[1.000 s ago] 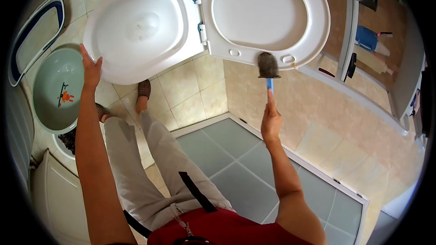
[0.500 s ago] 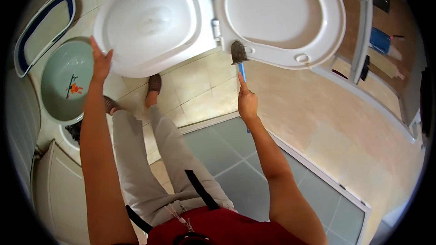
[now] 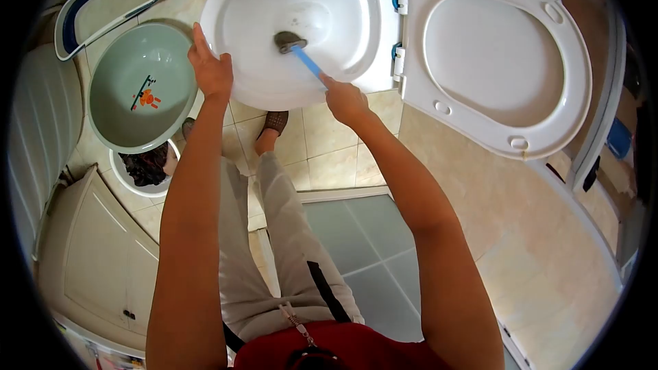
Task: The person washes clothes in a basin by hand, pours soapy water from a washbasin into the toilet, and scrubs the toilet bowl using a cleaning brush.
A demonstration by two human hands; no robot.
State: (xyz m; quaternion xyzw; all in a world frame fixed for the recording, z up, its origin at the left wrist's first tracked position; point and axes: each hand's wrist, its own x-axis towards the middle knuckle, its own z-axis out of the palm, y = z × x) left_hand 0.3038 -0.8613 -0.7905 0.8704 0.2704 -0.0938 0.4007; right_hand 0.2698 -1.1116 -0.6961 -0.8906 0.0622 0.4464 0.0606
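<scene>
My right hand (image 3: 347,102) is closed around the blue handle of a toilet brush (image 3: 306,62). The brush's dark, worn head is down inside the white toilet bowl (image 3: 236,17), against its inner surface. At the bowl's front edge, my left hand (image 3: 212,72) rests on the outer rim with thumb and fingers apart, holding nothing. The toilet seat and lid (image 3: 576,96) are flipped back on white hinges to the right of the bowl.
Left of the bowl is a green basin (image 3: 113,96), overlapping a white bin (image 3: 130,181) with a black bag. A white-and-blue folding tub (image 3: 68,31) leans behind. A cabinet (image 3: 103,260) stands at lower left; glossy grey tiles (image 3: 370,233) lie below right.
My right hand has moved the brush from beside the raised seat left into the bowl. My left hand stays at the front rim. The whole view has shifted, with the bowl now further right.
</scene>
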